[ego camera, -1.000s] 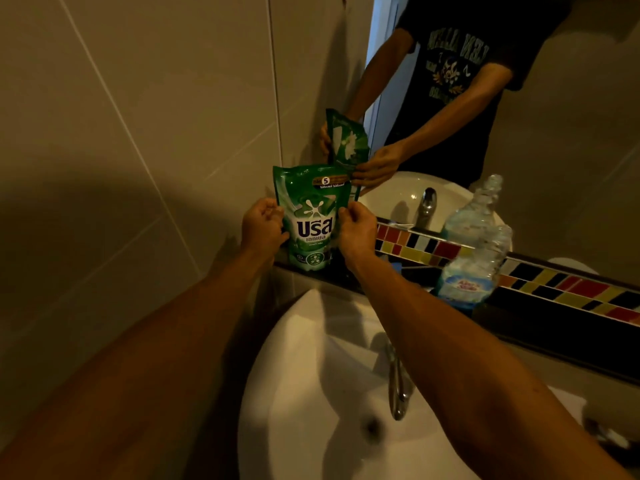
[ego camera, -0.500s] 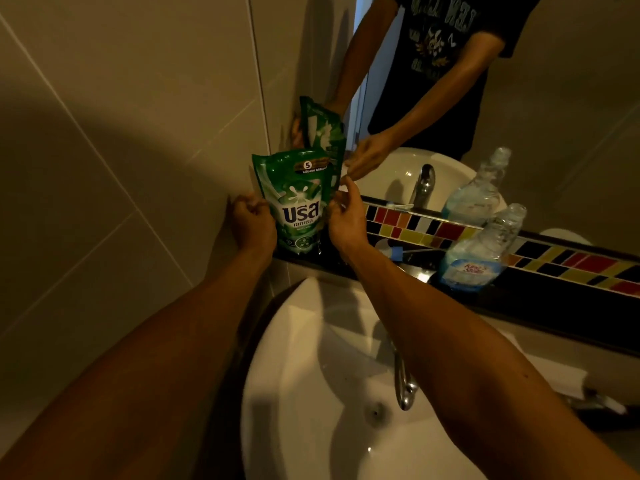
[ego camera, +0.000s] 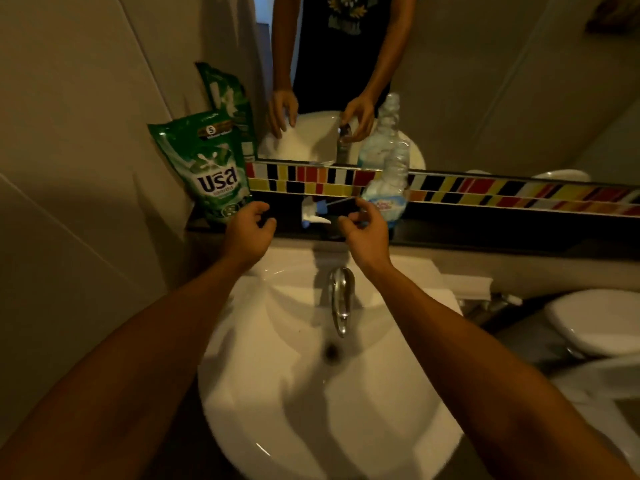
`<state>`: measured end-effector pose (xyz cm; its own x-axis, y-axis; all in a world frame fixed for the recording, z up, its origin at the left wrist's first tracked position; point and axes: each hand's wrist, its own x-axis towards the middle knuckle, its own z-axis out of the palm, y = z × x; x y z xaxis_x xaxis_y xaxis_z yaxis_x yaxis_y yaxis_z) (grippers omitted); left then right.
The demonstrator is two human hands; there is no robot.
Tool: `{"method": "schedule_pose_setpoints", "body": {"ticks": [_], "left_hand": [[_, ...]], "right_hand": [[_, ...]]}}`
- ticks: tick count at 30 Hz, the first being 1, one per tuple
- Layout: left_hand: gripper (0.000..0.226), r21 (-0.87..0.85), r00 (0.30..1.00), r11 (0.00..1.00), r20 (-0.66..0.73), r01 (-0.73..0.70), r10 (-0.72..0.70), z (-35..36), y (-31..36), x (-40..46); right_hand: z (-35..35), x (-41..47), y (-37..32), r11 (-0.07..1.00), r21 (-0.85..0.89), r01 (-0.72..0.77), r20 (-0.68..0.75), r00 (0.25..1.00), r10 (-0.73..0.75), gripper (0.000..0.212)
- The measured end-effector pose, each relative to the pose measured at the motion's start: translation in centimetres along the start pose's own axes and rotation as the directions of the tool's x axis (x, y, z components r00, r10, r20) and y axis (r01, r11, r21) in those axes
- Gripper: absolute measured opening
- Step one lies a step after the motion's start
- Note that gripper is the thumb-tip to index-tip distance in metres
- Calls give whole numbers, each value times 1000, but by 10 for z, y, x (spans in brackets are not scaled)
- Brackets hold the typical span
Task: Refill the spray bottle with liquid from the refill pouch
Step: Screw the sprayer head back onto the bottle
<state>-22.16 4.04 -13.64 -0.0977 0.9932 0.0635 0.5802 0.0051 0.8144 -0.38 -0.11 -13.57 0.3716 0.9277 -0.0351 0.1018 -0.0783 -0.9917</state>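
Observation:
The green refill pouch point(ego camera: 207, 168) stands upright on the dark ledge point(ego camera: 485, 230) in the left corner, leaning against the wall. A clear plastic bottle point(ego camera: 391, 183) with a pale blue label stands on the same ledge to the right, in front of the mirror; it has no spray head on it. My left hand point(ego camera: 247, 230) hovers just right of the pouch's base, fingers curled and apart, holding nothing. My right hand point(ego camera: 363, 226) is just left of the bottle's base, fingers apart, also empty. Neither hand touches the pouch or bottle.
A white sink point(ego camera: 311, 393) with a chrome tap point(ego camera: 341, 299) lies below my arms. A mirror point(ego camera: 450, 81) above a coloured tile strip point(ego camera: 485, 192) reflects a person. Small white and blue items point(ego camera: 313, 213) lie on the ledge between my hands. A toilet point(ego camera: 595, 323) sits at right.
Both hands let go of the pouch, which now stands alone on the ledge. My hands moved right and down, the right one toward the bottle. The camera tilted down.

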Motion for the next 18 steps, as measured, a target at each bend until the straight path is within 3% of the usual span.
{"method": "schedule_pose_setpoints", "body": {"ticks": [6, 11, 15, 18], "left_hand": [[49, 68, 991, 996, 124, -58, 49, 40, 27, 9], [50, 61, 988, 996, 149, -58, 48, 71, 37, 22], [58, 87, 990, 996, 136, 34, -46, 95, 39, 36], [63, 131, 987, 984, 88, 120, -132, 106, 40, 45]], "right_hand": [[-58, 8, -5, 999, 34, 3, -124, 992, 1, 42], [-83, 32, -13, 990, -86, 110, -197, 972, -126, 64], [-88, 56, -21, 986, -115, 122, -86, 987, -132, 84], [-86, 70, -28, 982, -123, 144, 11, 990, -144, 84]]}}
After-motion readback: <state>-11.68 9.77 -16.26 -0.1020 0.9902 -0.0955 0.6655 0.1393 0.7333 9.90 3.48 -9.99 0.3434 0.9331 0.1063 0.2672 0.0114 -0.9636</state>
